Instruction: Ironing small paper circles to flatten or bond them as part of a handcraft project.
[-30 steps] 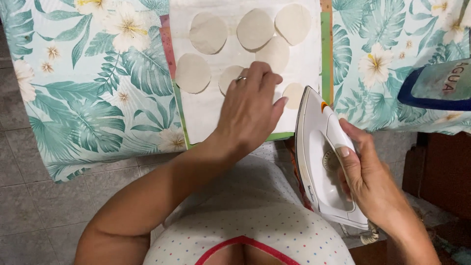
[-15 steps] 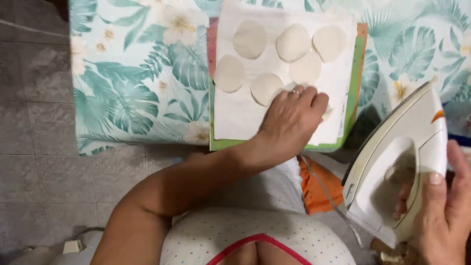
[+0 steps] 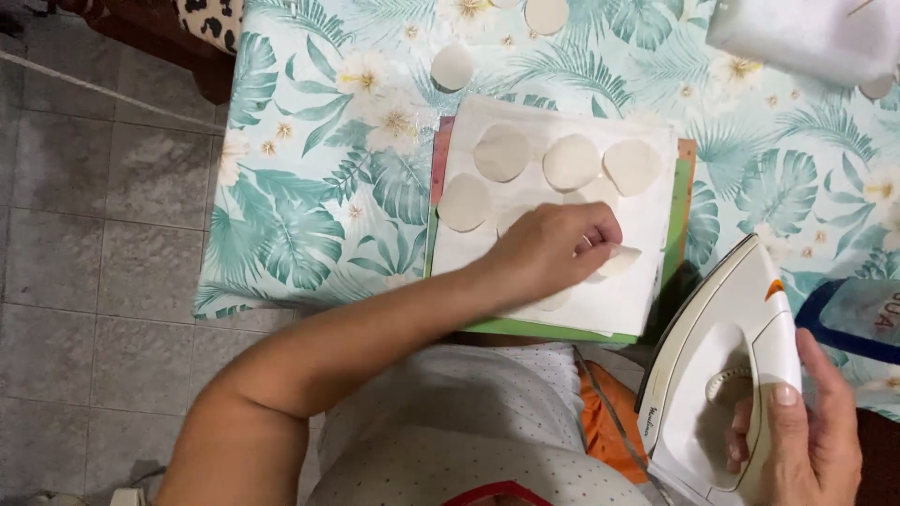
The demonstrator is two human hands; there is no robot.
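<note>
My left hand rests on a white sheet laid over a green board, and its fingers pinch the edge of a round white fabric piece. Several more round white pieces lie on the sheet above the hand. My right hand grips the handle of a white clothes iron, held tilted off the table's near edge at the lower right.
The table wears a leaf-and-flower patterned cloth. Loose white circles lie farther back. A white folded bundle sits at the top right, a blue-edged container at the right. Grey tiled floor lies left.
The view has swung so the table sits higher and more central. My left hand now lifts the edge of one round piece. The iron stays in my right hand, lower right.
</note>
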